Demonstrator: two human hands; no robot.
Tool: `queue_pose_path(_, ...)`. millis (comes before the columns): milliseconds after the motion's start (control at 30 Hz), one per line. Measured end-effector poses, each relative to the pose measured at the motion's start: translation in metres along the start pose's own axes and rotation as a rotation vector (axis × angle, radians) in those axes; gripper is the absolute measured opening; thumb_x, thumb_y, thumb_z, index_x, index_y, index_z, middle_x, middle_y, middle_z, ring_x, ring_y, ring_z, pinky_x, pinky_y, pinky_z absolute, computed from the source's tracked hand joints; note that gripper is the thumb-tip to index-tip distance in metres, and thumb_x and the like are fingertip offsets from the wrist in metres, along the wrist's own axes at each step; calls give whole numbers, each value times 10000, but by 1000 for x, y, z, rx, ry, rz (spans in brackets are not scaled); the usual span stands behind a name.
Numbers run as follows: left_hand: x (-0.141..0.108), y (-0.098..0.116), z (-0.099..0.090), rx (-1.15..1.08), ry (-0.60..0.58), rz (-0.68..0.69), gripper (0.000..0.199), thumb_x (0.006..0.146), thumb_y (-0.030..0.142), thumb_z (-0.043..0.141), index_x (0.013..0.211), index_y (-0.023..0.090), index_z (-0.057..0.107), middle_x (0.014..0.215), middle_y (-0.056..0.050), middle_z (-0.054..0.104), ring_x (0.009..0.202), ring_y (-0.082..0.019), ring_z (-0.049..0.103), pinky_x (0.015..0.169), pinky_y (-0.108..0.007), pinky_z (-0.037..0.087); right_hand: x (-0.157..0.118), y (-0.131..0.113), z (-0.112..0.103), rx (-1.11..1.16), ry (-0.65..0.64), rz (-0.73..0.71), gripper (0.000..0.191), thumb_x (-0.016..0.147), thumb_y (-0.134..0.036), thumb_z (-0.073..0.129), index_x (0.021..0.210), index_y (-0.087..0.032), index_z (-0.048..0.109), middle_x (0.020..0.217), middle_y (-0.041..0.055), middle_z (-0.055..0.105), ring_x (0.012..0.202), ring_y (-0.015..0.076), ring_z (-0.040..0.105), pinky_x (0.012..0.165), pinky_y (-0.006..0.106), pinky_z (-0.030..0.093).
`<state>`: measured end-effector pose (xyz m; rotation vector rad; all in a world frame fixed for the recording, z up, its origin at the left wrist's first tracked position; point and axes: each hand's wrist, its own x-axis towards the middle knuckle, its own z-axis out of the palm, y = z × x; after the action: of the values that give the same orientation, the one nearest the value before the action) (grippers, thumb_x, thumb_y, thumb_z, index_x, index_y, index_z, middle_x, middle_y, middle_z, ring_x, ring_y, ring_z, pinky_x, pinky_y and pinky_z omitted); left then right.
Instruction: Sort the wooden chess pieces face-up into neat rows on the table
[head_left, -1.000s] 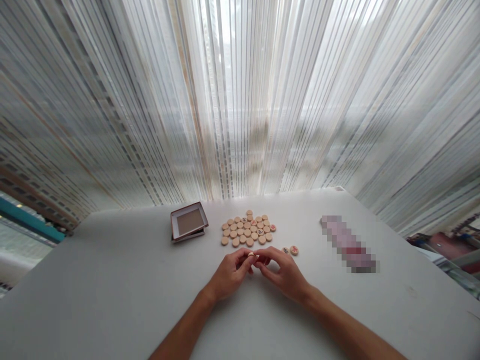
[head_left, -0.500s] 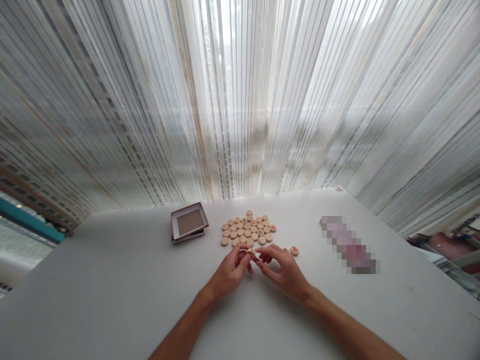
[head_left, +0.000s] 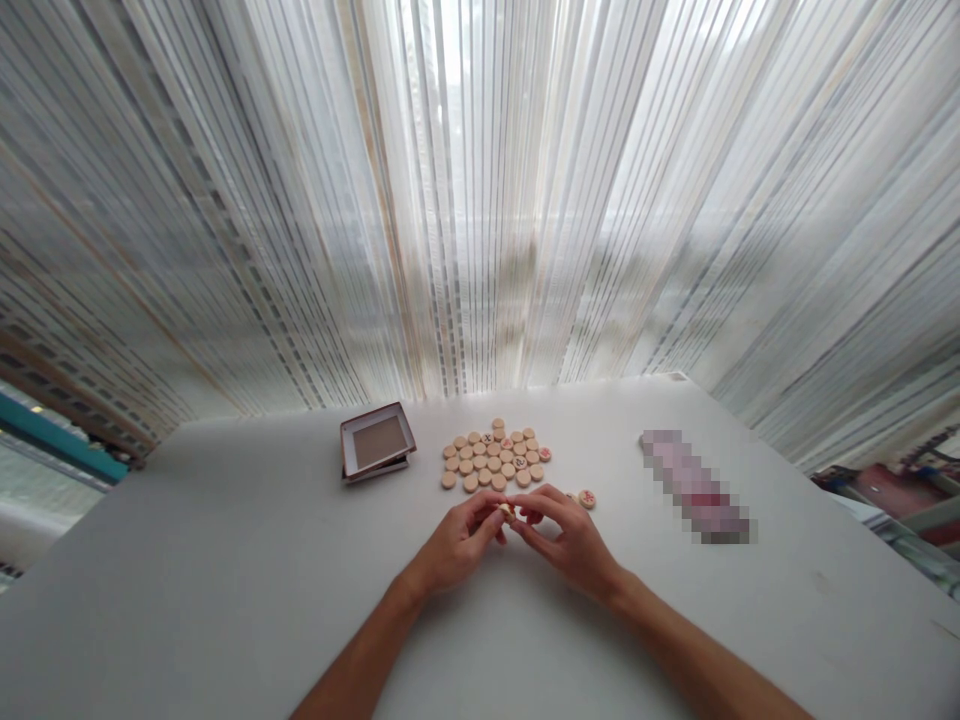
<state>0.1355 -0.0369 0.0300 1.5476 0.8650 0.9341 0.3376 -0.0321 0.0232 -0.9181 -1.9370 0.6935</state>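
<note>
A round wooden xiangqi piece is pinched between both hands just above the white table. My left hand is closed on its left side, thumb and fingertips together. From the other side, the thumb and fingertips of my right hand close on it too. The fingers cover most of its face. Beyond the hands lies a flat cluster of similar xiangqi pieces, most of them blank side up and several showing red or black characters. Beside my right hand lies a piece with a red character, and another next to it is partly hidden by the hand.
A brown-rimmed box stands at the back left, its two parts stacked askew. A blurred-out pinkish oblong item lies to the right on the white table. Striped sheer curtains hang behind the table's far edge.
The held piece has been turned and tilted between the fingers. My right fingertips have come in against it. The cluster on the table is unchanged.
</note>
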Motion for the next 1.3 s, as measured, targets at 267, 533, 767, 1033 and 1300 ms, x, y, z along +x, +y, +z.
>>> queue_pose_path(267, 1, -10, 1, -130, 33, -46, 292, 895, 402, 650, 1034, 165, 551, 870, -38, 676, 765, -147, 619, 740, -283, 488, 1, -1, -1, 14, -11, 8, 247, 910, -323, 647, 1147, -271, 695, 898, 42, 636, 763, 156, 630, 703, 288, 556)
queue_pose_path(533, 1, -3, -2, -81, -20, -45, 314, 922, 421, 604, 1026, 128, 651, 914, -88, 713, 821, -182, 643, 774, -312, 501, 0, -3, 0, 60, -75, 13, 312, 904, -309, 657, 1215, -290, 665, 930, 38, 622, 795, 153, 626, 734, 287, 564)
queue_pose_path(767, 1, 1, -1, -95, -39, -53, 367, 919, 431, 605, 1119, 132, 681, 974, -104, 726, 892, -208, 663, 807, -318, 517, 0, -2, 1, 57, -40, -13, 274, 878, -366, 690, 1129, -257, 699, 892, 42, 619, 759, 157, 618, 701, 296, 566)
queue_pose_path(1033, 0, -5, -1, -62, -42, -63, 312, 900, 396, 644, 1090, 150, 663, 1021, -109, 726, 951, -227, 673, 853, -335, 507, 0, -3, 1, 58, -48, -3, 226, 873, -337, 700, 1081, -247, 691, 891, 36, 620, 757, 151, 613, 705, 282, 545)
queue_pose_path(1300, 0, -2, -1, 2, -57, -12, 297, 867, 340, 696, 1087, 145, 653, 1047, -115, 725, 983, -232, 678, 879, -336, 510, -1, -3, 1, 14, -56, -27, 166, 885, -288, 673, 1044, -240, 668, 850, 20, 594, 736, 143, 601, 699, 271, 524)
